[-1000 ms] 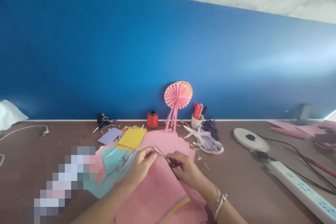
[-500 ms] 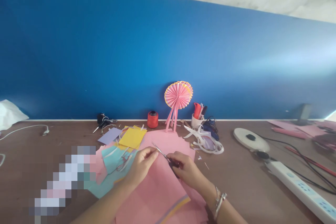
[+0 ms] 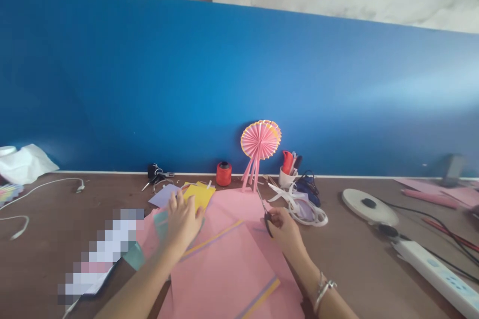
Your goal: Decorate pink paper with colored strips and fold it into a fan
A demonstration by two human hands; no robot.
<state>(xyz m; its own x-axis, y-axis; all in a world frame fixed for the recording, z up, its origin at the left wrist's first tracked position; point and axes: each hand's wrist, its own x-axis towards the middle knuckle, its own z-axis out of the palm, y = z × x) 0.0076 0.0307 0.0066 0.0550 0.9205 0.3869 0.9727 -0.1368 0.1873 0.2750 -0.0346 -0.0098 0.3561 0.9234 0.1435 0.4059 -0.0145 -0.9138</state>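
My right hand (image 3: 283, 228) grips a pair of scissors (image 3: 267, 212) by the dark handles, blades pointing away from me over the pink paper. My left hand (image 3: 183, 219), fingers spread, is over the yellow paper (image 3: 201, 194) and the teal paper (image 3: 160, 224), partly hiding both. Whether it touches them I cannot tell. Between my arms lies a large pink sheet (image 3: 220, 269) with yellow and purple stripes along two edges, on top of other pink sheets. Behind it stands a pleated pink paper rosette (image 3: 261, 140) with hanging pink strips.
Along the back are keys (image 3: 157, 175), a red thread spool (image 3: 223, 174) and a white cup of tools (image 3: 287, 177). White ribbon (image 3: 307, 212) lies beside the cup. At right are a round white disc (image 3: 368, 204) and a power strip (image 3: 437, 271); a white cable (image 3: 48, 183) runs at left.
My left hand has let go of the small thing at the scissor tips, opened and moved left. My right hand has drawn the scissors to the right, and they now point more straight ahead.
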